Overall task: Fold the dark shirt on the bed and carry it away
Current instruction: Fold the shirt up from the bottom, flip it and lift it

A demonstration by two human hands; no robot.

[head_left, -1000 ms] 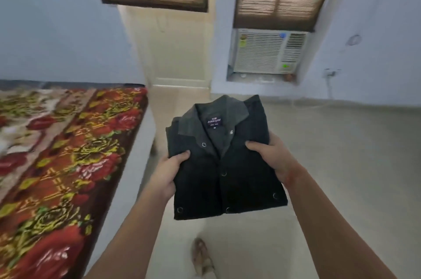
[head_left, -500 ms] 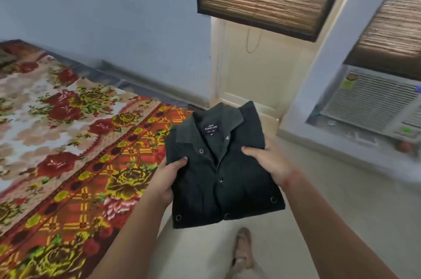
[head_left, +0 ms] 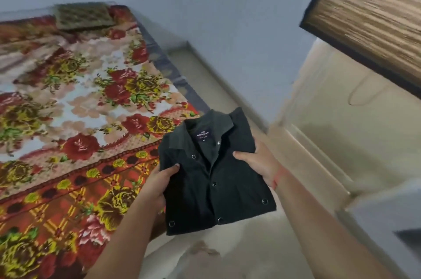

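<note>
The folded dark shirt [head_left: 216, 178] is held off the bed [head_left: 68, 119], just beside its edge. It is grasped at either side by the left hand [head_left: 157, 184] and right hand [head_left: 259, 164], thumbs on top.

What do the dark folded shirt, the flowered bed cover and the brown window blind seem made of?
The folded dark shirt looks like matte woven cloth, likely cotton, with shiny metal-looking snaps. The flowered bed cover seems a thick, soft printed fabric, perhaps plush; blur hides the weave. The brown window blind shows thin streaky slats, probably bamboo or reed, dull-finished.
</note>
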